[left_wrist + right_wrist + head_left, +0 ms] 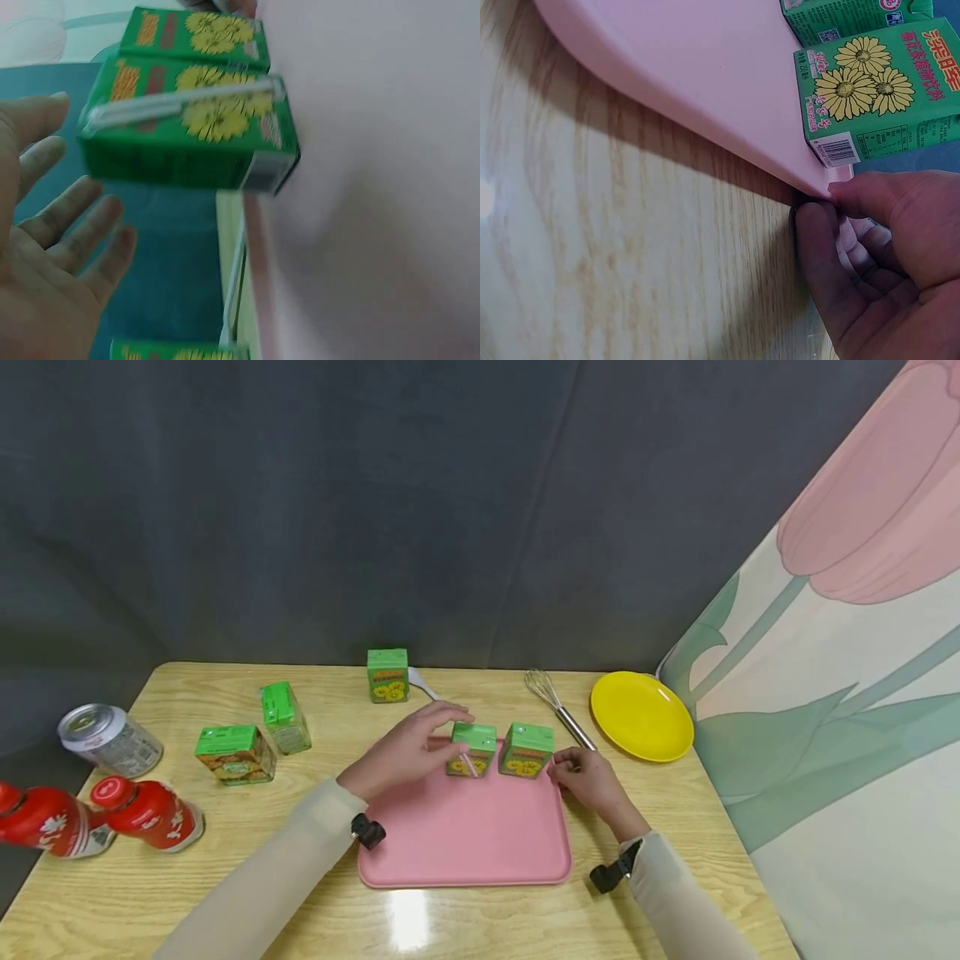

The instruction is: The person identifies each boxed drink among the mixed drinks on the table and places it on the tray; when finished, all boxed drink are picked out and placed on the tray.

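Pink tray (pixel 472 843), rim clamped at its far R corner.
R hand (pixel 588 781) has thumb & fingers pinched tight on that rim; L hand (pixel 408 752) has fingers spread apart, gripping nothing. R carton (pixel 527 752) stands on the tray just beside the R pinch; L carton (pixel 483 746) stands next to L fingertips, though contact's hard to tell, L wrist view being blurry. Straw (pixel 187 103) runs down its front. Prob. best: steady rim w/ R pinch, work L fingers clear of straw, so L carton doesn't tip into R carton.
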A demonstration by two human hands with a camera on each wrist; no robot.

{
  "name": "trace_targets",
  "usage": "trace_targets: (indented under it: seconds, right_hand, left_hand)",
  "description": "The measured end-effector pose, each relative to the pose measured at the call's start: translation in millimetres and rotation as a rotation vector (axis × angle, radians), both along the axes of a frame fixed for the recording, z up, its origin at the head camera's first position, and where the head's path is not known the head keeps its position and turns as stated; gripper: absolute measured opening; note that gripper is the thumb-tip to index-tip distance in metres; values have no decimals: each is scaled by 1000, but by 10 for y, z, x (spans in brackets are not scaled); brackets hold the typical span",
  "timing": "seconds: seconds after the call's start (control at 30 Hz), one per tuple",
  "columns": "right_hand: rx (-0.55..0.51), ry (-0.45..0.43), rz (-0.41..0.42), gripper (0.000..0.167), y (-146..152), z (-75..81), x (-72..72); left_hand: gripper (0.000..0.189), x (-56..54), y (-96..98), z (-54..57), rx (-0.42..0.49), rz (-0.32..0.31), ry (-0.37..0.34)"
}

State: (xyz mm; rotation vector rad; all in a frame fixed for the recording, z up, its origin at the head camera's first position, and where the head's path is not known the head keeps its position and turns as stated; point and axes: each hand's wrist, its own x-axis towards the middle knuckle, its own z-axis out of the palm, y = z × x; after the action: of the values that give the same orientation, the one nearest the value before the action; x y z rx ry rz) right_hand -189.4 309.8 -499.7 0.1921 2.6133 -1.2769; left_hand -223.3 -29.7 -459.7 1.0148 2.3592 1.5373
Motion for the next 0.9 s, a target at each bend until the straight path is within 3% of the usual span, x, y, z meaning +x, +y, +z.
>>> trace_targets:
  seconds: [0.07, 0.2, 0.4, 0.53, 0.67, 0.9]
  right_hand:
    - [-5, -1, -2, 23, -1, -6, -2]
    - [-6, 8, 5, 23, -1, -21, -8]
    - [4, 19, 12, 23, -5, -7, -18]
    - [13, 16, 12, 24, 7, 7, -20]
    - [25, 15, 12, 25, 18, 16, -15]
    - [16, 13, 15, 25, 4, -16, 2]
  left_hand:
    - [40, 44, -135, 19, -5, 32, 43]
    - [39, 202, -485, 81, -108, 154, 211]
    - [38, 504, -1069, 209, -297, 431, 495]
    - [45, 657, -1427, 321, -418, 599, 627]
    - [60, 770, -1669, 428, -544, 670, 632]
    - [75, 811, -1816, 418, -709, 628, 510]
